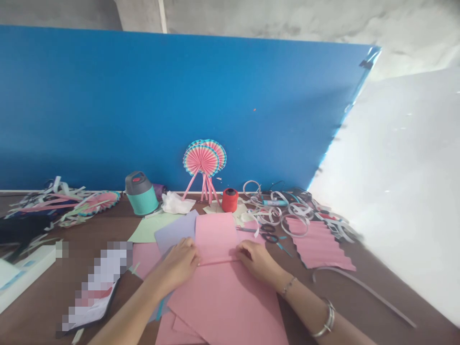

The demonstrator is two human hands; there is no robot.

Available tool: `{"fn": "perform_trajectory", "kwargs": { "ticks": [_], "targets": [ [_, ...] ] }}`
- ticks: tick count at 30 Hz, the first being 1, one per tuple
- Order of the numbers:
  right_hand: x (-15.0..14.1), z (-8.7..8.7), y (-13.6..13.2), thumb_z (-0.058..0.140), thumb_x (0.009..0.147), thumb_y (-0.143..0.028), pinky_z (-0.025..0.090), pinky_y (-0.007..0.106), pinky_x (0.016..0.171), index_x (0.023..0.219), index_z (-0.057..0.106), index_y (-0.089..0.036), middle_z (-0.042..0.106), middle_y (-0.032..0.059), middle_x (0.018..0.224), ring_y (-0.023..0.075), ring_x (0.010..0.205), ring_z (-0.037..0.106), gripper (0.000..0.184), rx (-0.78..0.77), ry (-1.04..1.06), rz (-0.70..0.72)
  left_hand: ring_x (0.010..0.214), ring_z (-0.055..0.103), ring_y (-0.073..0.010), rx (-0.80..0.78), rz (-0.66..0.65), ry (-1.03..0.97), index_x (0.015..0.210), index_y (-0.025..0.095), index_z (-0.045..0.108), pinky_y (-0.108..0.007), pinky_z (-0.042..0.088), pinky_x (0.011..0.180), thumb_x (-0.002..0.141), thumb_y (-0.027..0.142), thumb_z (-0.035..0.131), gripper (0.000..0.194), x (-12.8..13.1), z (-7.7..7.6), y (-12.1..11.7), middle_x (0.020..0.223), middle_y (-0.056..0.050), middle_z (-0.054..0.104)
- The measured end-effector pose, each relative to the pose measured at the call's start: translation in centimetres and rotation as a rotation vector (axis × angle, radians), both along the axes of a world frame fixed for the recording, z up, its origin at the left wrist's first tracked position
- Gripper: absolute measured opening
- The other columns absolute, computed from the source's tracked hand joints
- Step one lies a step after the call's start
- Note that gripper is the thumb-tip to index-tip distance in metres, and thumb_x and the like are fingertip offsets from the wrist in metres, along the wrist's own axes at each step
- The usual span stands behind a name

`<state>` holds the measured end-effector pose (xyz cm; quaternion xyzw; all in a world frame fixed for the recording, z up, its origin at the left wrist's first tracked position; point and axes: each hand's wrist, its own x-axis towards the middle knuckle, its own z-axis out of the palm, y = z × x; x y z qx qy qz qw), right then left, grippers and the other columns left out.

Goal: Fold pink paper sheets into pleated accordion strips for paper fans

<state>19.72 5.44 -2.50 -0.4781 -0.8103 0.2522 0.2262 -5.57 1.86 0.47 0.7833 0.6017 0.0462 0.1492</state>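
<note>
A sheet of pink paper (pixel 216 239) is folded, with its upper flap lying flat and a crease running across between my hands. My left hand (pixel 181 258) has its fingers closed at the left end of the crease. At the right end, my right hand (pixel 257 258) pinches the paper's edge with thumb and bent fingers. More pink sheets (pixel 230 306) lie beneath, nearest to me. Lilac paper (pixel 176 230) and pale green paper (pixel 151 227) stick out to the left of the fold. Black-handled scissors (pixel 269 233) rest just beyond my right hand.
Pleated paper fans (pixel 203 158) stand upright against the blue panel (pixel 143 96). A red thread spool (pixel 230 200) and a teal container with grey lid (pixel 142 196) are at the back. Curled white strips (pixel 269 215) and a pleated pink sheet (pixel 321 244) lie right; a blurred-out phone-like object (pixel 97 287) left.
</note>
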Motion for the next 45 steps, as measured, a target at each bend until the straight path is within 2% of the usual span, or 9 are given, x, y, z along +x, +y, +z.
{"fn": "perform_trajectory", "kwargs": {
  "ticks": [10,17,21,23,26,29,32,37,45],
  "targets": [
    [0.0,0.2,-0.2,0.047,0.081,-0.010,0.038,0.026,0.065,0.071,0.055,-0.017,0.061,0.0041,0.077,0.0160,0.072,0.055,0.014,0.068,-0.055,0.053,0.092,0.051,-0.0219,-0.008,0.001,0.083,0.075,0.017,0.056,-0.033,0.041,0.080,0.089,0.021,0.033,0.027,0.7,1.2,-0.6,0.094,-0.008,0.054],
    [0.1,0.0,-0.3,0.046,0.084,-0.010,0.041,0.028,0.073,0.081,0.057,-0.016,0.064,0.0067,0.085,0.0182,0.081,0.057,0.013,0.085,-0.082,0.080,0.090,0.050,-0.0238,0.046,-0.011,0.172,0.077,0.016,0.058,-0.036,0.039,0.080,0.089,0.021,0.036,0.026,1.5,2.0,-1.0,0.094,-0.010,0.055],
    [0.1,0.2,-0.5,0.042,0.088,-0.010,0.040,0.028,0.074,0.093,0.059,-0.017,0.061,0.0059,0.089,0.0174,0.082,0.056,0.019,0.159,-0.180,0.124,0.095,0.049,-0.0273,0.086,-0.009,0.229,0.089,0.015,0.060,-0.040,0.039,0.083,0.084,0.016,0.043,0.018,1.9,2.4,-1.1,0.099,-0.011,0.055],
    [0.0,0.4,-0.6,0.042,0.087,-0.007,0.039,0.027,0.073,0.100,0.060,-0.019,0.059,0.0061,0.092,0.0173,0.084,0.053,0.026,0.217,-0.268,0.166,0.100,0.049,-0.0270,0.093,-0.062,0.199,0.102,0.018,0.060,-0.039,0.039,0.084,0.083,0.011,0.041,0.028,1.9,2.4,-1.2,0.106,-0.011,0.055],
    [-0.1,0.5,-0.7,0.043,0.087,-0.005,0.036,0.028,0.074,0.108,0.062,-0.023,0.056,0.0064,0.095,0.0174,0.085,0.048,0.034,0.317,-0.374,0.271,0.112,0.045,-0.0236,0.122,-0.213,0.116,0.121,0.032,0.056,-0.036,0.037,0.090,0.082,0.001,0.032,0.055,2.0,2.0,-1.4,0.123,-0.006,0.050],
    [-0.1,0.4,-0.6,0.043,0.090,-0.009,0.034,0.030,0.074,0.113,0.063,-0.027,0.054,0.0069,0.095,0.0185,0.086,0.045,0.035,0.392,-0.417,0.357,0.119,0.040,-0.0229,0.157,-0.316,0.088,0.127,0.039,0.052,-0.037,0.035,0.095,0.079,-0.003,0.032,0.067,2.1,1.4,-1.5,0.133,-0.003,0.046],
    [0.0,0.4,-0.4,0.044,0.090,-0.010,0.033,0.030,0.073,0.113,0.064,-0.029,0.055,0.0071,0.095,0.0188,0.087,0.045,0.035,0.402,-0.431,0.374,0.115,0.043,-0.0238,0.161,-0.326,0.087,0.121,0.036,0.059,-0.037,0.036,0.093,0.080,-0.001,0.035,0.061,2.3,1.4,-1.5,0.130,-0.004,0.050],
    [0.8,0.9,-0.5,0.052,0.084,-0.010,0.033,0.031,0.075,0.101,0.069,-0.026,0.057,0.0067,0.097,0.0198,0.090,0.047,0.029,0.385,-0.419,0.357,0.108,0.046,-0.0253,0.110,-0.286,0.049,0.090,0.026,0.073,-0.038,0.037,0.086,0.081,0.003,0.038,0.044,1.5,2.2,-1.3,0.118,-0.007,0.058],
    [1.3,1.4,-0.9,0.049,0.085,-0.009,0.032,0.033,0.074,0.094,0.067,-0.018,0.061,0.0082,0.089,0.0203,0.085,0.048,0.022,0.461,-0.503,0.351,0.092,0.051,-0.0220,0.047,-0.135,0.044,0.056,0.021,0.066,-0.035,0.036,0.081,0.061,-0.001,0.044,0.031,-1.4,1.6,0.6,0.090,-0.005,0.066]
  ]
}}
